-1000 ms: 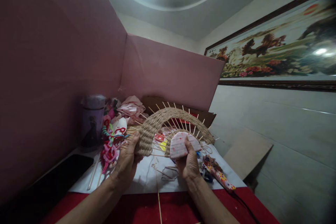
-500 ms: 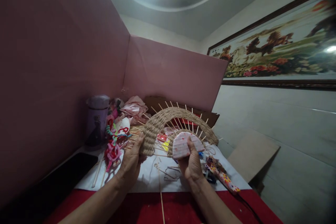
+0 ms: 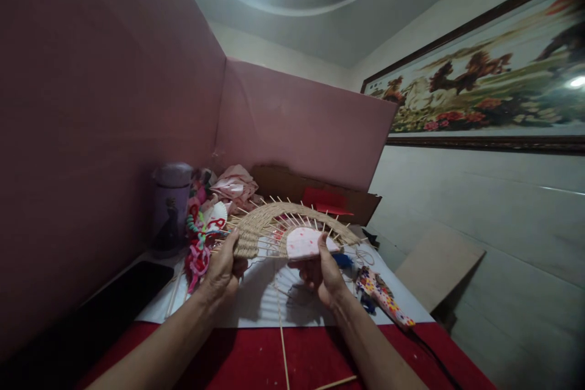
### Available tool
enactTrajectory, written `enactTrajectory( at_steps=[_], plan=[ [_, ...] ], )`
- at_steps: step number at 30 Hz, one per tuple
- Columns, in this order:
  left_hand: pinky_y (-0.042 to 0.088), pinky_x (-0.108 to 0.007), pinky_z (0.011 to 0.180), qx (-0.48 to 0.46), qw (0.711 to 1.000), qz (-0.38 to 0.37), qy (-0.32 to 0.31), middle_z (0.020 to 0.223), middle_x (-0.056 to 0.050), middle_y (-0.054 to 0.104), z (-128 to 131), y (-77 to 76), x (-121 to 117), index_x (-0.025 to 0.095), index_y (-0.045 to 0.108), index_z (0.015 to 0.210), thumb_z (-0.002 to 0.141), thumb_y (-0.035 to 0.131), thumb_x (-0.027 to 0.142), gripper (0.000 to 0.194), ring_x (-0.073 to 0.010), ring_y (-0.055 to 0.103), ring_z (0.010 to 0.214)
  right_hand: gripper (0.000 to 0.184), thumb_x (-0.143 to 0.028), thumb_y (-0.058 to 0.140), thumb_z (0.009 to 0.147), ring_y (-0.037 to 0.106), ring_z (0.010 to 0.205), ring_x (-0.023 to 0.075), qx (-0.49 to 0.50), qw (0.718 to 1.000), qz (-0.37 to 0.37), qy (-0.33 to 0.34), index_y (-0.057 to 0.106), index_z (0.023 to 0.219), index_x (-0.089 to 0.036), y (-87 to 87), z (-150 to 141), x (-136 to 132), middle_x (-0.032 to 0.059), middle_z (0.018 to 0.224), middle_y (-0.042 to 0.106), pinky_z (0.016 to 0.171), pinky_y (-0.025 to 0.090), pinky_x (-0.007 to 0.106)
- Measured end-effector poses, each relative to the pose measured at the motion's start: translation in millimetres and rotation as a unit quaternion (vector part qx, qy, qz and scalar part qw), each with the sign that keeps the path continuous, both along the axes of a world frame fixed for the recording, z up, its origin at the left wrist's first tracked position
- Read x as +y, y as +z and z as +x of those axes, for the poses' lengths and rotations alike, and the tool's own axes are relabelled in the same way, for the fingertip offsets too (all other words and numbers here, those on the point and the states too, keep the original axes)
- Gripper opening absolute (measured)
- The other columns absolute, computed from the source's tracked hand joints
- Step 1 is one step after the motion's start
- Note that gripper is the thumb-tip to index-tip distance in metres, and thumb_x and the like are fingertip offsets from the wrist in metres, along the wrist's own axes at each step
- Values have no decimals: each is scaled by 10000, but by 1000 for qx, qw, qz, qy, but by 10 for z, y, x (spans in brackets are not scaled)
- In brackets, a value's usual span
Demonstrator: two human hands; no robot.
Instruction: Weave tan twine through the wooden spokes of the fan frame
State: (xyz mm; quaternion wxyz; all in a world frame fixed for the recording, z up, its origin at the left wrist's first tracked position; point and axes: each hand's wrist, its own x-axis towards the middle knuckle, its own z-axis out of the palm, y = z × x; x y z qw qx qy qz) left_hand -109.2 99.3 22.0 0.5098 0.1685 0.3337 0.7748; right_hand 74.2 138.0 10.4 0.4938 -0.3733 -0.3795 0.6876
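I hold a half-round woven straw fan frame (image 3: 269, 219) with thin wooden sticks fanning out of it, tilted nearly flat above the table. My left hand (image 3: 223, 268) grips its left woven end, fingers closed. My right hand (image 3: 322, 274) pinches the pink spotted half-disc (image 3: 304, 242) at the frame's centre, thumb on top. A loose cord hangs from the frame's right end.
Pink cardboard walls (image 3: 297, 122) enclose the table's left and back. A purple bottle (image 3: 170, 201), coloured pipe cleaners (image 3: 198, 244), pink cloth (image 3: 235, 183), a patterned glue gun (image 3: 381, 298), a dark phone (image 3: 123, 289), white paper (image 3: 260, 304) on red cloth (image 3: 256, 359), loose sticks.
The woven frame stood upright facing me before; both hands have tipped it back to lie almost flat. The hands kept their hold.
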Motion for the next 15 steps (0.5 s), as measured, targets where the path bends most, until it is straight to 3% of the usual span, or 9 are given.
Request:
enactTrajectory(
  at_steps=[3, 6, 9, 12, 15],
  plan=[
    [226, -151, 284, 3, 1000, -10, 25, 402, 68, 491, -53, 10, 25, 158, 493, 588, 639, 642, 252, 184, -42, 371, 274, 782, -768, 155, 728, 359, 222, 70, -155, 987, 32, -1, 499, 415, -139, -56, 13, 0, 82, 361, 539, 279, 138, 173],
    [208, -149, 283, 17, 999, -11, 48, 363, 80, 464, -85, -6, 50, 161, 485, 563, 618, 656, 273, 212, -37, 343, 250, 738, -704, 184, 786, 332, 234, 71, -280, 932, 203, -111, 375, 299, -183, -88, -45, -67, 23, 253, 386, 338, 251, 212],
    [175, -149, 275, 33, 998, -10, 52, 342, 78, 452, -90, -29, 64, 159, 476, 526, 608, 654, 294, 237, -30, 309, 234, 636, -551, 288, 868, 470, 402, 113, -387, 801, 421, -177, 485, 391, -179, -24, -169, -182, 22, 376, 471, 513, 374, 255],
    [161, -154, 265, 48, 998, -10, 50, 324, 67, 449, -76, -30, 61, 155, 481, 500, 594, 655, 314, 253, -32, 292, 223, 375, -378, 386, 889, 556, 705, 163, -465, 663, 569, -144, 624, 683, -175, 134, -337, -259, 56, 704, 619, 678, 401, 280],
    [188, -157, 265, 58, 997, -6, 56, 333, 60, 472, -65, -20, 59, 152, 506, 511, 576, 665, 313, 236, -39, 322, 229, 229, -244, 425, 874, 495, 987, 184, -490, 584, 640, -99, 613, 996, -197, 279, -512, -230, 65, 1033, 610, 877, 363, 315]
  ],
)
